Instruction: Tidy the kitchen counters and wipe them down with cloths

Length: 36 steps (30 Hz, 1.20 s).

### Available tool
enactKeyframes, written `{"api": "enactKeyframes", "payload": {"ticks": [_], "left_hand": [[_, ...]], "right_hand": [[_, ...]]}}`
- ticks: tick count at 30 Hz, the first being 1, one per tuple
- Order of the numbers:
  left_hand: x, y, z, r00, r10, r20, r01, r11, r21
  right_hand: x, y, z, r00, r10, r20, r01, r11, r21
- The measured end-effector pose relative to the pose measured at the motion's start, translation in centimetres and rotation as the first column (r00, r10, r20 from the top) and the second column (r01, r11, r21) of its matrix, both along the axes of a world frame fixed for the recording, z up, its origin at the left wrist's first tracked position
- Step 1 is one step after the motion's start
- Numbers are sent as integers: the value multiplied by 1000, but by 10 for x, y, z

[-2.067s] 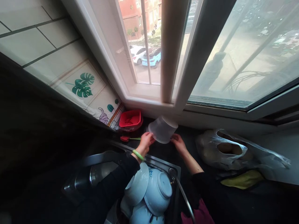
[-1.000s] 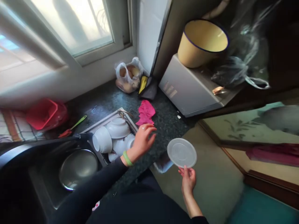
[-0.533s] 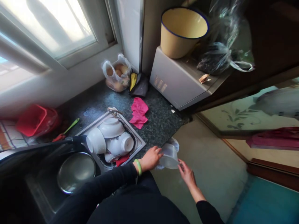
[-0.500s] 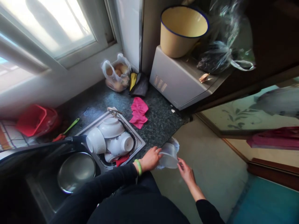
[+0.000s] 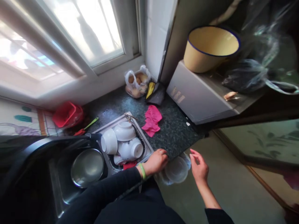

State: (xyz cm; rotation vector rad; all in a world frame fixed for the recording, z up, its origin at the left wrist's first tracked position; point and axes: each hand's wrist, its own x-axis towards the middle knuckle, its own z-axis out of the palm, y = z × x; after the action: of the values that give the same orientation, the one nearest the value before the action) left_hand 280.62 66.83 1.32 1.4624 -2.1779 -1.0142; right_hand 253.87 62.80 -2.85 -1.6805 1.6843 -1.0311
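The right hand is hanging free, having let go of the translucent plastic tub, seemingly leaving it below the desk edge beside the left hand, whose grip I cannot tell from here.

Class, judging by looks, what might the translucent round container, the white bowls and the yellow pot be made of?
Round container: probably plastic, slightly cloudy and see-through.
White bowls: likely glazed ceramic, given their smooth, pale sheen.
Yellow pot: perhaps enamelled metal, judging by its even coating and blue rim.
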Motion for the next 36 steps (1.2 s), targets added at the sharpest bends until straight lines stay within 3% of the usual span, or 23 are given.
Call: {"api": "enactKeyframes", "payload": {"ticks": [3,6,8,10,13,14,15,16,17,19,20,21,22,23,25,27,30,33,36], "left_hand": [[25,-33,13,967,248,-61,-253,964,-82],[56,-60,31,907,410,-97,-420,897,-141],[76,-68,48,894,425,-144,-444,884,-150],[95,-65,68,894,404,-195,-436,885,-163],[125,-50,96,846,452,-283,-512,838,-189],[137,-45,104,796,511,-325,-586,785,-202],[152,-41,110,718,589,-372,-684,697,-216],[169,-39,115,604,673,-426,-791,570,-221],[190,-39,118,452,745,-491,-891,404,-206],[237,-43,121,48,781,-623,-998,17,-55],[263,-47,120,-187,721,-667,-982,-165,96],[290,-52,118,-415,616,-670,-909,-307,280],[315,-56,115,-621,485,-615,-783,-413,465],[339,-59,112,-767,357,-533,-640,-490,592],[379,-64,105,-880,211,-426,-466,-562,683],[408,-66,97,-912,134,-387,-384,-606,697],[438,-70,83,-934,23,-356,-287,-640,713],[457,-74,68,-937,-59,-345,-218,-674,706],[467,-76,53,-937,-98,-336,-173,-705,688]], "right_hand": [[75,-59,17,955,296,-8,-296,953,-61],[163,-110,5,839,534,-105,-537,844,0],[214,-132,-16,778,601,-181,-603,796,50],[251,-145,-38,766,600,-232,-602,795,68],[271,-158,-67,795,572,-201,-587,810,-17],[272,-164,-73,801,576,-161,-592,803,-70],[273,-172,-77,799,590,-113,-601,790,-125],[275,-180,-77,791,609,-65,-610,773,-176],[280,-190,-74,775,632,-24,-621,753,-215],[302,-212,-57,714,700,30,-667,692,-274],[320,-221,-44,665,746,38,-706,644,-296],[341,-230,-30,605,796,32,-750,582,-314],[366,-237,-15,536,844,14,-795,510,-329],[393,-242,-2,460,888,-13,-837,429,-339],[448,-246,17,313,945,-95,-906,267,-329],[497,-244,22,194,961,-197,-950,134,-281],[553,-234,13,41,938,-345,-991,-6,-134],[596,-219,3,-22,927,-375,-999,-39,-37],[636,-199,6,16,964,-267,-999,4,-46]]}}
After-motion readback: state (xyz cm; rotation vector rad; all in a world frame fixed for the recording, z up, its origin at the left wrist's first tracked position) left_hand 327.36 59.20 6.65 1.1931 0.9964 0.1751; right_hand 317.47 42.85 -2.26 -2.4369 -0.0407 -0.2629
